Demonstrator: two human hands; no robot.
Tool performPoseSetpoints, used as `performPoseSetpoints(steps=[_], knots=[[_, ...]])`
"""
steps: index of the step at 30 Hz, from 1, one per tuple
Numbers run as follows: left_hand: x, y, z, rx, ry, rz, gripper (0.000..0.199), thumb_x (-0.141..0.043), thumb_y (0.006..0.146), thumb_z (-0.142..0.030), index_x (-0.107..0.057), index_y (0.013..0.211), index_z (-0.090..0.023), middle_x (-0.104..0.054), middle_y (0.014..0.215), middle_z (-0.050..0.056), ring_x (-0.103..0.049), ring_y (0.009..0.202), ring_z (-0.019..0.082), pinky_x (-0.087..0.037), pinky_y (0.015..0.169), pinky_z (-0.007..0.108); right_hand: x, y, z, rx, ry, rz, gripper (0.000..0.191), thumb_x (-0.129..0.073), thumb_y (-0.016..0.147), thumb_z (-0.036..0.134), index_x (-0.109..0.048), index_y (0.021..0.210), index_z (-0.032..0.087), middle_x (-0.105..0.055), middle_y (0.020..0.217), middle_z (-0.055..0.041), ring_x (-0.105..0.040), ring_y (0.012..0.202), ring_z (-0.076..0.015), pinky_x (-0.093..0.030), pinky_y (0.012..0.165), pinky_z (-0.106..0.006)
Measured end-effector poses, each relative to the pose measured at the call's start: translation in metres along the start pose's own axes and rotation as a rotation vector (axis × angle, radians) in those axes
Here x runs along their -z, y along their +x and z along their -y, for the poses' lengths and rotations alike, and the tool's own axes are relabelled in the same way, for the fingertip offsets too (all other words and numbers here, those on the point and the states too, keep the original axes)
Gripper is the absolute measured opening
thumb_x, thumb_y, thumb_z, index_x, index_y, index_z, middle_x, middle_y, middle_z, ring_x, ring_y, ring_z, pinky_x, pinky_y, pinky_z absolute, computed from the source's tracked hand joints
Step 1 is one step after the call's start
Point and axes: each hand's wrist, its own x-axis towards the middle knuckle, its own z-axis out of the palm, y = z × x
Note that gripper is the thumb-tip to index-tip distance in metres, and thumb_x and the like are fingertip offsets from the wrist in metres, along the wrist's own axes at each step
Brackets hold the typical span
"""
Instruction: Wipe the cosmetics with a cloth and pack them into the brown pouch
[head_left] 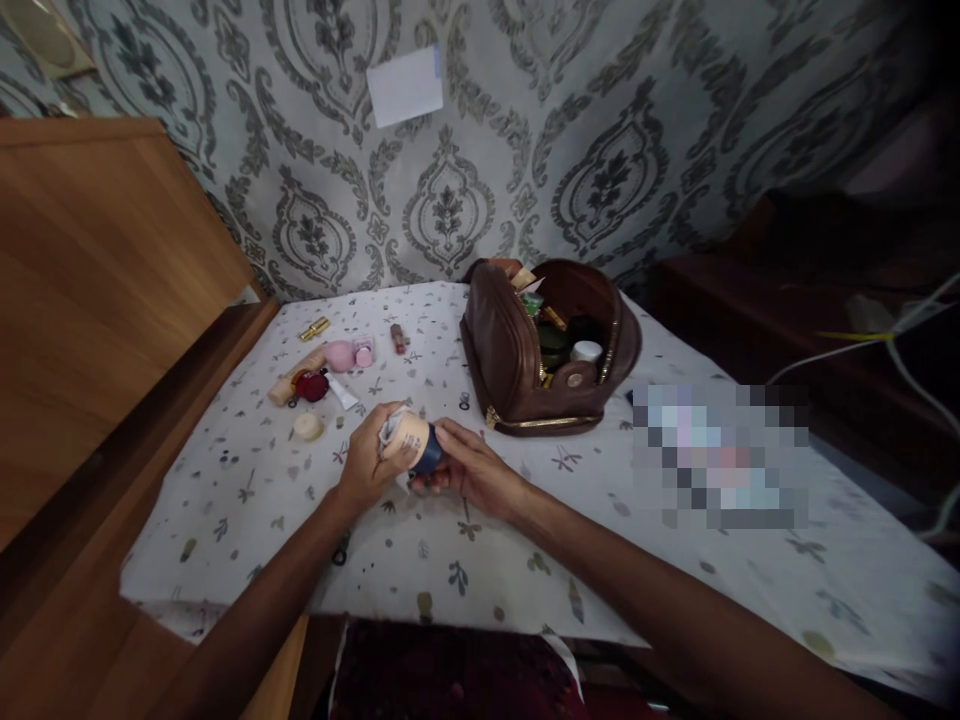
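Note:
Between my hands is a small peach-coloured container with a dark blue cap (427, 452), tilted above the table. My left hand (367, 460) wraps round its peach end, with white tissue-like material (391, 424) showing beside the fingers. My right hand (480, 470) grips the dark blue end, its fingertips partly hidden underneath. Close to my left hand lie a white tube (343, 393) and a small cream-coloured jar (307, 427). To the right of my hands stands an unzipped brown toiletry bag (502, 340) holding several items, among them a white-lidded jar (586, 352).
On the table's left side are a dark red round item (310, 385), a pink sponge (340, 356), a gold tube (315, 328) and a small lipstick-like tube (398, 339). A blurred-out object (712, 455) lies right. A wooden panel (112, 260) borders the left; patterned wall behind.

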Motion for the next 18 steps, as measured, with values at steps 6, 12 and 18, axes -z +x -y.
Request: performPoseSetpoints(steps=[6,12,18], knots=[[-0.003,0.001,-0.004,0.132,-0.061,0.012,0.046,-0.048,0.084,-0.054,-0.052,0.109,-0.016,-0.057,0.078,-0.001,-0.052,0.067,0.015,-0.041,0.063,0.025,-0.001,-0.002,0.002,0.170,-0.208,-0.069,0.047,-0.074,0.073,0.052,-0.046,0.099,0.024,-0.062,0.088,0.0017,-0.066,0.070,-0.0137,-0.053,0.064,-0.028],[-0.005,0.002,0.001,0.251,-0.102,0.036,0.036,-0.051,0.085,-0.051,-0.055,0.098,-0.018,-0.057,0.078,0.000,-0.052,0.074,0.017,-0.044,0.070,0.027,0.006,-0.003,-0.004,0.408,-0.656,-0.153,0.044,-0.071,0.078,0.045,-0.047,0.107,0.024,-0.056,0.100,-0.0029,-0.060,0.088,-0.0173,-0.052,0.077,-0.032],[-0.013,0.001,0.004,0.526,-0.274,-0.039,0.053,-0.057,0.079,-0.057,-0.057,0.108,-0.014,-0.065,0.103,0.010,-0.060,0.094,0.023,-0.047,0.083,0.032,0.009,-0.009,-0.005,0.722,-1.209,-0.190,0.034,-0.061,0.087,0.036,-0.052,0.119,0.027,-0.051,0.121,-0.0097,-0.053,0.112,-0.0260,-0.048,0.095,-0.043]])
